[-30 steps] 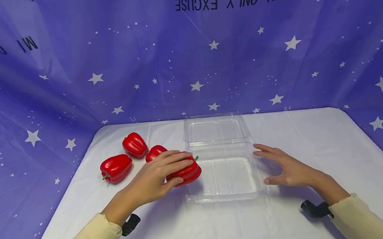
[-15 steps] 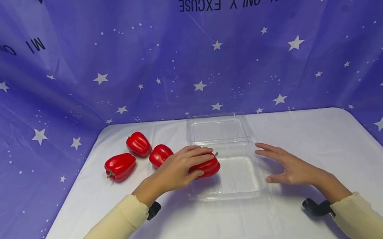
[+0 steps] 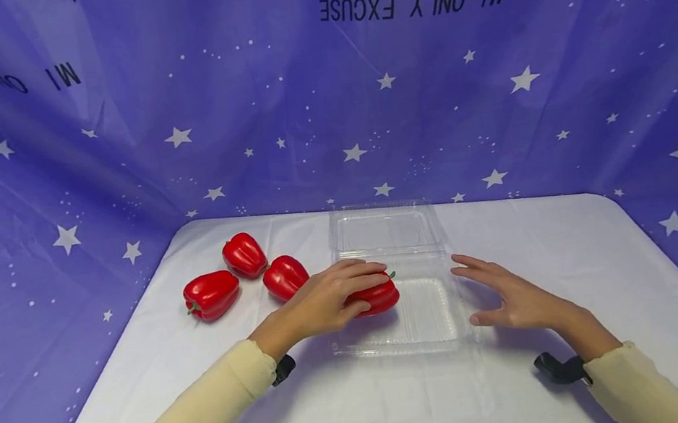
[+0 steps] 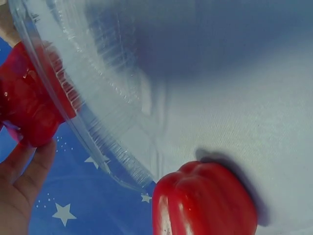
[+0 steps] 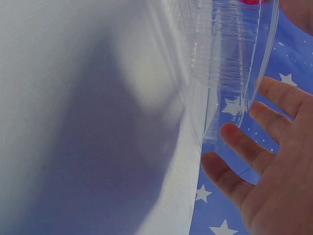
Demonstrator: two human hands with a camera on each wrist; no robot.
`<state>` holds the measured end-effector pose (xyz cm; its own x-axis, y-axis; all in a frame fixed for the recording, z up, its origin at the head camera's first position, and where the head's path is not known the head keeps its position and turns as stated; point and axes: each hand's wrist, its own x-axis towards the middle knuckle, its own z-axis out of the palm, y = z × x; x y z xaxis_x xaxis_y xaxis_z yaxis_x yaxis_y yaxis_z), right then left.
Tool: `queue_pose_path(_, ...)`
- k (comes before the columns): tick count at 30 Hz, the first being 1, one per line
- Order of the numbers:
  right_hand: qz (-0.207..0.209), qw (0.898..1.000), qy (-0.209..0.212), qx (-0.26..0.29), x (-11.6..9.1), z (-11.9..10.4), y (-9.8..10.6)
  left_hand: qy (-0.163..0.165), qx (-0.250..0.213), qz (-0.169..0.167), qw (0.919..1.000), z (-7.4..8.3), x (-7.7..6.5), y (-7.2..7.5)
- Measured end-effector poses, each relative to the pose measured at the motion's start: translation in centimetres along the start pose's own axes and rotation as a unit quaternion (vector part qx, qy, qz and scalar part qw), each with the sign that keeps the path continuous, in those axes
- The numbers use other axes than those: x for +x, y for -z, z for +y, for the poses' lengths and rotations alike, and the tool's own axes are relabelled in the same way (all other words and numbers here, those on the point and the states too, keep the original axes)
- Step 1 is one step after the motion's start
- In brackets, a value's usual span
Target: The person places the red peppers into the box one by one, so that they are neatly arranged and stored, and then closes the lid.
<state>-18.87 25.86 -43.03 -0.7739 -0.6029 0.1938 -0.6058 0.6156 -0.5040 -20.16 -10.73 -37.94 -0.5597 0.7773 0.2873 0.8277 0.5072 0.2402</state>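
Left hand [image 3: 326,301] curled round a red bell pepper [image 3: 380,296], held over the left part of the clear clamshell container [image 3: 423,316] on the white table [image 3: 369,412]. Right hand [image 3: 512,296] flat, fingers spread, just beside the container's right rim; touching or not only hinted from the right wrist [image 5: 274,166]. Another bell pepper [image 4: 203,200] seen close from the left wrist, beside the rim.

The white cloth-covered table [image 3: 407,406] is lying bare in front of the clear plastic clamshell tray [image 3: 423,316], giving room between both sleeves. The tray's open lid [image 3: 384,230] is blocking the far side. Three loose red bell peppers [image 3: 246,273] are crowding the left rear. The right hand [image 3: 513,299] is standing just beside the tray's right rim. The starry blue backdrop [image 3: 324,111] is closing off the back.
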Motion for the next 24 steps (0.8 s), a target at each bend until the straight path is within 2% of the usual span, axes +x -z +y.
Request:
queue_pose_path(11,-0.005,1.000,-0.006,0.004,0.0,0.2,0.4,0.005,-0.004,-0.026,0.9996,0.0,1.1,-1.0)
queue_pose_path(24,-0.017,1.000,-0.022,0.005,-0.1,-0.1,0.1,0.014,-0.002,-0.034,0.9993,-0.8,1.8,-2.6)
